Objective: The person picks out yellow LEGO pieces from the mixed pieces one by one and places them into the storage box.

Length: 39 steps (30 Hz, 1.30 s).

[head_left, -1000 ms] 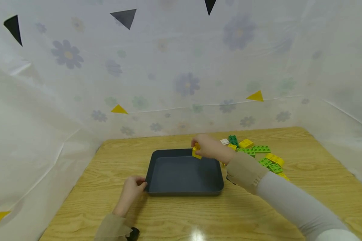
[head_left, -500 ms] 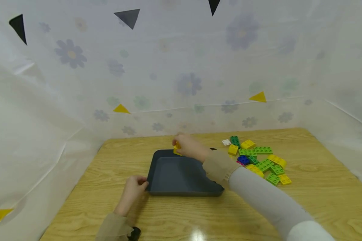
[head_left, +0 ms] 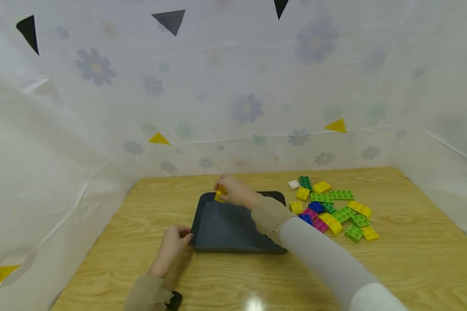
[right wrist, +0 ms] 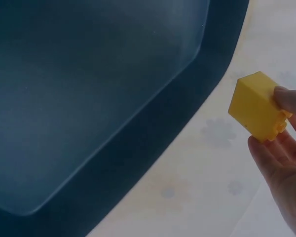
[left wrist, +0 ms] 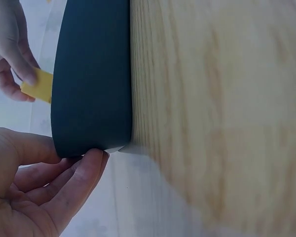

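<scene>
A dark grey tray (head_left: 237, 249) lies on the wooden table. With thumb and fingertips, my left hand (head_left: 174, 242) pinches its left side close to the near corner. In the left wrist view the thumb of the left hand (left wrist: 34, 182) is at the rim and the fingers lie against the outer wall. Above the tray's far left part, my right hand (head_left: 235, 190) holds a yellow toy brick (head_left: 219, 196) between thumb and fingers. Studs on that yellow brick (right wrist: 256, 106) face the palm in the right wrist view. The tray's floor shows no bricks where visible; the right forearm hides part.
Right of the tray lies a loose pile of toy bricks (head_left: 343, 214) in yellow, green, blue and pink. A small white brick (head_left: 294, 184) sits at the pile's far left. A white flowered curtain (head_left: 233, 86) hangs behind the wooden table (head_left: 225, 280).
My right hand has carried the yellow brick leftward, from the tray's far right side to its far left. The left hand keeps its place at the tray's edge.
</scene>
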Motion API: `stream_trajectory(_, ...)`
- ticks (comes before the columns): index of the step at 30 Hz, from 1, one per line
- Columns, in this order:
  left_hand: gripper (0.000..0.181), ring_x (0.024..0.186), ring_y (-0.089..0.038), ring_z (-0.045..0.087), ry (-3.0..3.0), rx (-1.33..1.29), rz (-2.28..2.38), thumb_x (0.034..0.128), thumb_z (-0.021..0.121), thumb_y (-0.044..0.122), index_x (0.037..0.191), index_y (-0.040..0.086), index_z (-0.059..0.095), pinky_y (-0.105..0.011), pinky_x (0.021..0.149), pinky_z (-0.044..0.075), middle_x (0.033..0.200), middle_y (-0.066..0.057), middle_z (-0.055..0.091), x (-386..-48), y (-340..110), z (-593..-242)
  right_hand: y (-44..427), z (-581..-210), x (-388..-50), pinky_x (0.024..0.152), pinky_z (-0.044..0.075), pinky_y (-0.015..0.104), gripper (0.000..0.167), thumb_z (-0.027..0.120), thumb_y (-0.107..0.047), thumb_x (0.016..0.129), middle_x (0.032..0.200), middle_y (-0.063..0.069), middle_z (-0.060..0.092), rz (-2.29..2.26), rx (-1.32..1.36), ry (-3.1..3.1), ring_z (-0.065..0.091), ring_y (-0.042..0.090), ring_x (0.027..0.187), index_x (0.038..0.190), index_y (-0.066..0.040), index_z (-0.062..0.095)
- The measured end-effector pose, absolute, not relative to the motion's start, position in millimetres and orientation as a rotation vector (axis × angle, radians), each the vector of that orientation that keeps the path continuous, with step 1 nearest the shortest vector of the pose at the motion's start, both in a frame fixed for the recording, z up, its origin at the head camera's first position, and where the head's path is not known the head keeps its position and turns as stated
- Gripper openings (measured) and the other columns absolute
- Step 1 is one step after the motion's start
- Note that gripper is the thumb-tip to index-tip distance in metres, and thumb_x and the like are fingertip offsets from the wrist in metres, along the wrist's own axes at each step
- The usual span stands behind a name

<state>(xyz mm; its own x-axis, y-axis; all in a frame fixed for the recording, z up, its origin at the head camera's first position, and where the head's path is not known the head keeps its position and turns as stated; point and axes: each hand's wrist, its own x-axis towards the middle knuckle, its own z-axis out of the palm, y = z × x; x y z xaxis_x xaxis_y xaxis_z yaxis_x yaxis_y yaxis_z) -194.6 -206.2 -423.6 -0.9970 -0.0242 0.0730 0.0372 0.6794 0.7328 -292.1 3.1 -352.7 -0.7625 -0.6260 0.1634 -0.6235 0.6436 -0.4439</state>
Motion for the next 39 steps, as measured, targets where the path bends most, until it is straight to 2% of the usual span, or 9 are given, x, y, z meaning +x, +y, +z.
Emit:
stream_trajectory(12, 0.017, 0.072, -0.024, 0.065, -2.794, -0.038, -1.214, 0.0815, 0.06, -0.005, 0.094, -0.015, 0.066, -0.03, 0.06, 0.055, 0.084, -0.024, 0.067, -194, -206, -424, -10, -380, -300, 0.086, 0.05, 0.03, 0.024, 0.062, -0.002, 0.086, 0.111, 0.011, 0.052, -0.814, -1.021, 2.782, 0.054, 0.024, 0.1, 0.109, 0.0, 0.059)
stream_trajectory(31, 0.018, 0.072, -0.024, 0.066, -2.777, -0.014, -1.267, 0.0819, 0.06, -0.005, 0.096, -0.015, 0.065, -0.029, 0.06, 0.055, 0.086, -0.024, 0.067, -194, -206, -429, -21, -397, -299, 0.082, 0.05, 0.028, 0.024, 0.063, -0.003, 0.085, 0.112, 0.008, 0.051, -0.666, -0.907, 2.763, 0.055, 0.02, 0.097, 0.109, -0.004, 0.06)
stream_trajectory(39, 0.017, 0.071, -0.024, 0.066, -2.764, -0.036, -1.256, 0.0813, 0.06, -0.005, 0.094, -0.015, 0.066, -0.028, 0.059, 0.055, 0.085, -0.024, 0.068, -193, -206, -427, -22, -400, -303, 0.08, 0.05, 0.028, 0.023, 0.065, -0.003, 0.084, 0.107, 0.008, 0.052, -0.595, -0.89, 2.758, 0.054, 0.018, 0.092, 0.107, -0.004, 0.061)
